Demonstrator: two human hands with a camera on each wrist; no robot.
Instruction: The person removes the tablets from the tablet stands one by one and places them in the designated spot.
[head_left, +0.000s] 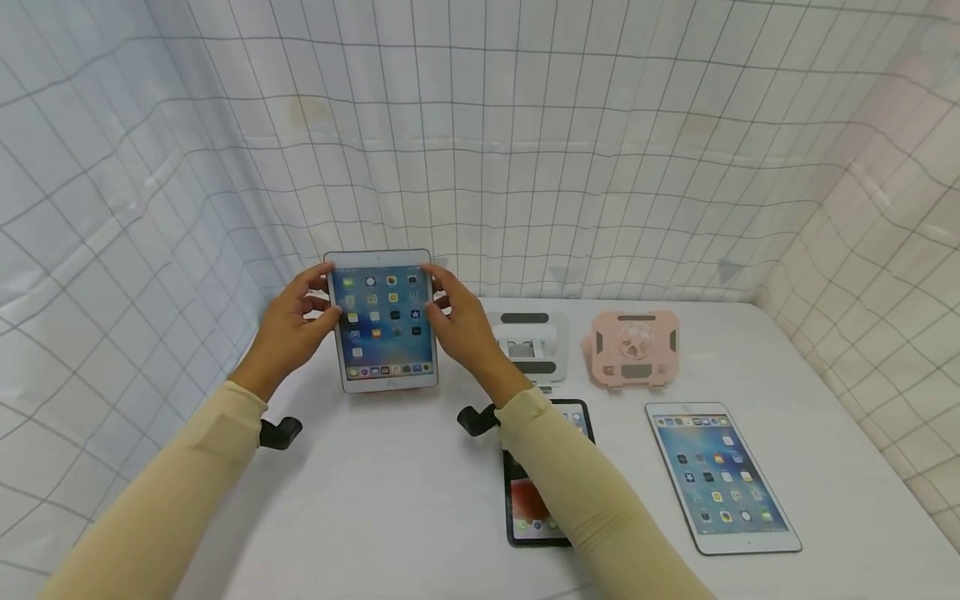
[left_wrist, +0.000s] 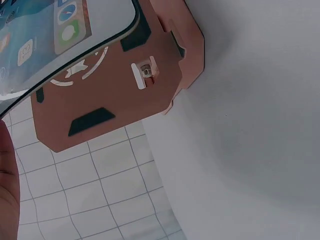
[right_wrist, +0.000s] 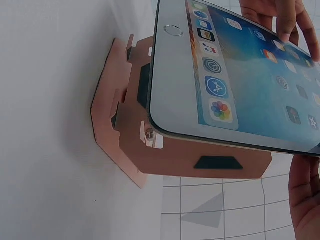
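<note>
A white tablet (head_left: 384,333) with its screen lit stands upright at the back left in the head view. My left hand (head_left: 295,323) grips its left edge, thumb on the front. On the opposite edge my right hand (head_left: 462,327) pinches it, thumb also at the front. Behind the tablet is a rose-coloured folding tablet stand (left_wrist: 107,92) with dark pads, mostly hidden in the head view. From the right wrist view, the tablet's lower edge is above the lips of the stand (right_wrist: 145,162), with a gap between them.
Right of the hands lie a white stand (head_left: 551,333) and a pink stand (head_left: 636,350). A black-framed tablet (head_left: 525,508) lies partly under the right forearm. Another white tablet (head_left: 723,479) lies at the right. A grid-patterned curtain (head_left: 525,167) encloses the white table (head_left: 360,500).
</note>
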